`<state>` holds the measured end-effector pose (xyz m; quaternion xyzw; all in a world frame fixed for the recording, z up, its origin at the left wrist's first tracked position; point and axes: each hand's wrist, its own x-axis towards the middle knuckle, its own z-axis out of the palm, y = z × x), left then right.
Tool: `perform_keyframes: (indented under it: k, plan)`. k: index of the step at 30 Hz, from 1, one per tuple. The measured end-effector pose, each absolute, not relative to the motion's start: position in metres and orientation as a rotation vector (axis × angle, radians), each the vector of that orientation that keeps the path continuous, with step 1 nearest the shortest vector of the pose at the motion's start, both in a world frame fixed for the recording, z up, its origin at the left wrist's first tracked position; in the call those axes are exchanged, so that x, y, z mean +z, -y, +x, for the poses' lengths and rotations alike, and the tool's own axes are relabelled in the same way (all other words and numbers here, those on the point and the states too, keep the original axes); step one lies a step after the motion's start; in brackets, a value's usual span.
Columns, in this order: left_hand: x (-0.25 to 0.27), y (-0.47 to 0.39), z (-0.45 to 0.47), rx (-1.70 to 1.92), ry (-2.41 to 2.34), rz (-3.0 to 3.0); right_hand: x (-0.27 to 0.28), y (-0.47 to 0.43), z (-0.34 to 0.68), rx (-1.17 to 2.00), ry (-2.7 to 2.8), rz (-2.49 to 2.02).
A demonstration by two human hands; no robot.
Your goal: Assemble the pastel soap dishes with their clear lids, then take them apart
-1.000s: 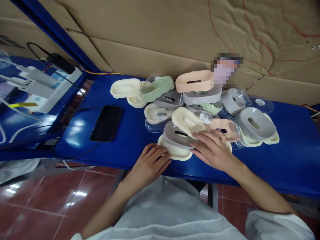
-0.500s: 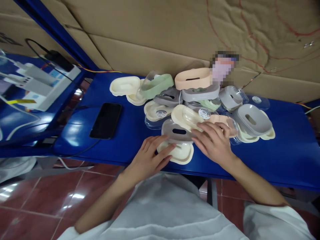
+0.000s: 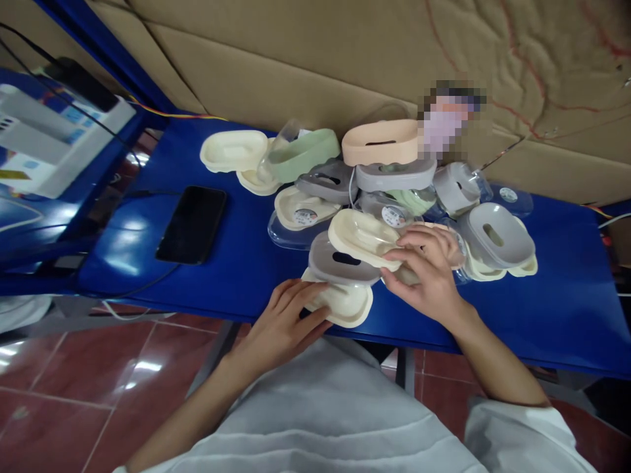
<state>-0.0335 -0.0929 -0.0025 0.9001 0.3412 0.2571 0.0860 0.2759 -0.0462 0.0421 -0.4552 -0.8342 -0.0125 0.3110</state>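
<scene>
**Blue desk (image 3: 256, 263) against brown cardboard (image 3: 271, 72), heap of dish parts (image 3: 397, 176) in four colours**

Red tiled floor (image 3: 148, 394) below the near edge. Past the desk's left end, one white power strip (image 3: 96, 148). On the desk, left of the heap, one black phone (image 3: 191, 226), flat.

Left hand (image 3: 283, 322) at the nearest cream tray (image 3: 348, 305), by the front edge of the desk. Fingers over its left end, thumb bent near its front rim; impossible to say whether gripping or only touching.

Right hand (image 3: 428, 276) at the upper cream tray (image 3: 359, 233), front of the heap. Fingers half curled, tips on its right end; pinch or light touch, too unclear to judge.

Between these two trays, one grey slotted piece (image 3: 323, 259), overlapping the nearest and partly covered by the upper.

Tallies:
- Cream trays: five in plain sight, counting both at the hands. Also two cream rims (image 3: 530, 266) at right, under a grey piece.
- Grey pieces: at least five, one darker (image 3: 310, 184).
- Peach: one whole piece (image 3: 389, 152) at the back, plus a peach edge (image 3: 440, 226) behind the right fingers.
- Green: two, one (image 3: 315, 157) tilted, one paler (image 3: 411, 202) and half buried.
- Round labels (image 3: 305, 217): three.
- Clear covers (image 3: 288, 235): several, too overlapped for a count.
</scene>
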Motion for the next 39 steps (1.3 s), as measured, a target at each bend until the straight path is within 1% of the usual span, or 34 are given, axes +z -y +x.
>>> perform_keyframes:
  k: [3, 7, 11, 17, 20, 23, 26, 29, 32, 35, 39]
  plan:
    - [-0.002, 0.094, -0.034, 0.784, -1.037, 2.616, 0.052, 0.049, 0.275, 0.062, 2.124, -1.212]
    - [0.007, 0.088, -0.032, 0.795, -0.93, 2.545, 0.065, 0.057, 0.272, 0.244, 2.096, -1.171]
    - [0.019, 0.084, -0.035, 0.736, -0.829, 2.534, 0.069, 0.073, 0.268, 0.225, 2.105, -1.191]
    - [0.03, 0.091, -0.061, 0.618, -0.761, 2.526, 0.058, 0.107, 0.266, 0.278, 2.007, -1.221]
    - [0.029, 0.101, -0.08, 0.593, -0.804, 2.484, 0.045, 0.131, 0.273, 0.376, 1.959, -1.185]
    - [0.021, 0.114, -0.099, 0.67, -0.878, 2.391, 0.031, 0.16, 0.282, 0.498, 1.869, -1.171]
    - [0.01, 0.124, -0.109, 0.887, -0.989, 2.287, 0.023, 0.187, 0.282, 0.464, 1.817, -1.235]
    - [0.004, 0.13, -0.1, 1.071, -1.119, 2.23, 0.017, 0.2, 0.263, 0.411, 1.951, -1.283]
    - [0.005, 0.134, -0.076, 1.127, -1.144, 2.303, 0.008, 0.196, 0.234, 0.378, 2.088, -1.244]
    - [0.007, 0.135, -0.059, 1.165, -1.142, 2.356, 0.0, 0.184, 0.216, 0.271, 2.139, -1.203]
    - [0.004, 0.136, -0.068, 1.18, -1.248, 2.36, -0.002, 0.176, 0.216, 0.281, 2.146, -1.24]
